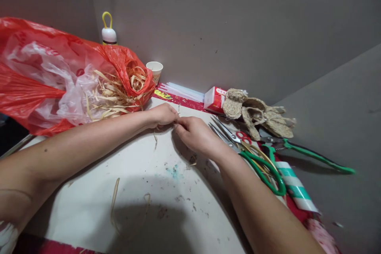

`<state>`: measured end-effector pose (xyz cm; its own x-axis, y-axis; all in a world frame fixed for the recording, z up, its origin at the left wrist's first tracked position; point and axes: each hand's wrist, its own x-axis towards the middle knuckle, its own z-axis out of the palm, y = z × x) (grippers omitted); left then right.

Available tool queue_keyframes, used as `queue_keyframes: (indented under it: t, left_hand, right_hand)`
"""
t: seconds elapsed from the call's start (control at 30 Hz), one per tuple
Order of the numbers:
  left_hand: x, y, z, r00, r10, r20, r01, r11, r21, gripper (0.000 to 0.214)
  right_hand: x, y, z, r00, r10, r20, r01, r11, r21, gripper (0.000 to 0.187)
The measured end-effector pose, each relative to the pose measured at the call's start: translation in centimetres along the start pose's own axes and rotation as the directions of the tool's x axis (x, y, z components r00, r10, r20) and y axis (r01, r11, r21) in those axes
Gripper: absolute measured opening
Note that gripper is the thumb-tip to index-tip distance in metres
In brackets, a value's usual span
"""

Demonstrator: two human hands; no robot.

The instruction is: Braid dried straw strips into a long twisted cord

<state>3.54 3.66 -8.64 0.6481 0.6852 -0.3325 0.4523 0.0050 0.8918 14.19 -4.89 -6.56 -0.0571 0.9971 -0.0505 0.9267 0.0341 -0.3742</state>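
Over the white tabletop (133,158), my left hand (164,115) and my right hand (195,131) meet fingertip to fingertip, both closed in a pinch. A thin straw strand (179,108) pokes up between the fingertips, and another bit of straw (155,141) hangs below my left hand. Most of what the fingers hold is hidden by the hands. Beside my left forearm, long dry straw strips (114,93) spill from a red plastic bag (74,47). Closest to my right wrist lie scissors with green handles (262,170) and a smaller pair with red handles (243,137).
Along the wall stand a paper cup (154,72), white glue sticks (184,92), a red and white box (214,99) and woven straw pieces (258,113). Green-handled pruners (318,154) and a green-striped roll (297,186) lie at right. A yellow-looped bottle (108,33) stands behind the bag.
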Motion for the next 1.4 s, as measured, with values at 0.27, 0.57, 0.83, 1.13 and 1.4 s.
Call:
queue_keyframes:
  t: [0.27, 0.57, 0.83, 1.13, 1.4]
  left_hand:
    - [0.1, 0.3, -0.5, 0.993, -0.075, 0.094, 0.088, 0.985, -0.146, 0.016]
    - [0.2, 0.2, -0.7, 0.991, -0.105, 0.083, 0.12, 0.972, -0.202, 0.016]
    - [-0.1, 0.5, -1.1, 0.985, -0.086, 0.153, 0.127, 0.951, -0.283, 0.017]
    - [0.2, 0.2, -0.9, 0.988, -0.037, 0.147, 0.076, 0.958, -0.275, 0.013]
    - [0.0, 0.5, -1.2, 0.979, 0.015, 0.202, 0.032, 0.974, -0.225, 0.014]
  right_hand:
    - [-1.3, -3.2, 1.4, 0.988, 0.015, 0.154, 0.036, 0.947, -0.318, 0.031]
    - [-6.2, -7.8, -1.4, 0.596, -0.547, 0.587, 0.511, 0.823, 0.247, 0.01]
    - [0.5, 1.6, -1.6, 0.898, 0.385, -0.212, -0.094, 0.639, 0.763, 0.02]
    - [1.5, 2.2, 0.4, 0.92, 0.24, 0.31, -0.376, 0.322, 0.869, 0.018]
    - [1.7, 3.1, -0.2, 0.917, 0.222, 0.331, -0.398, 0.483, 0.78, 0.019]
